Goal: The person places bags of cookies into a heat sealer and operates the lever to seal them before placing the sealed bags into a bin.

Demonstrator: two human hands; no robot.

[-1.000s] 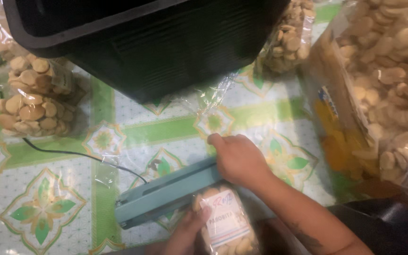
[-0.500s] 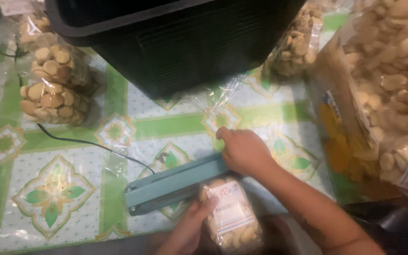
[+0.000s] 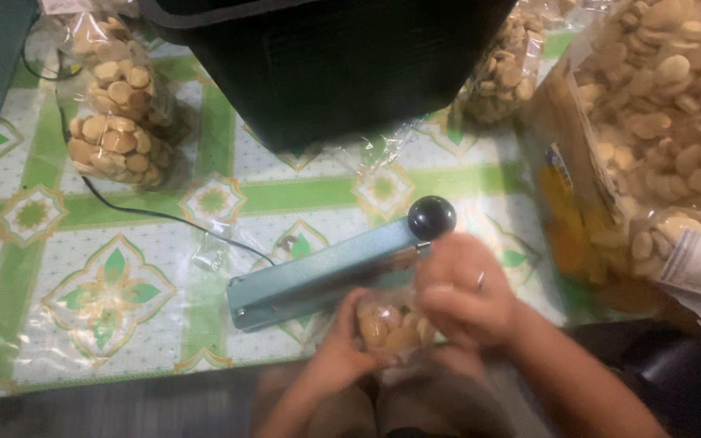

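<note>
A teal heat sealer (image 3: 318,272) with a black round knob (image 3: 432,216) lies on the patterned tablecloth near the table's front edge. Just below it sits a small clear bag of round biscuits (image 3: 389,328), held between both hands. My left hand (image 3: 337,357) grips the bag's left side. My right hand (image 3: 466,290), with a ring on one finger, holds the bag's right side and top, close under the sealer's knob end. The knob is uncovered.
A black bin (image 3: 334,65) stands at the back centre. Sealed biscuit bags (image 3: 119,122) lie at back left, another bag (image 3: 505,73) behind right. A large open sack of biscuits (image 3: 667,122) fills the right. A black cable (image 3: 148,215) runs across the green-patterned cloth (image 3: 107,284).
My right hand has come off the sealer's knob and dropped to the biscuit bag. The bag has slid toward me, out from the sealer's bar. The camera view shifted left.
</note>
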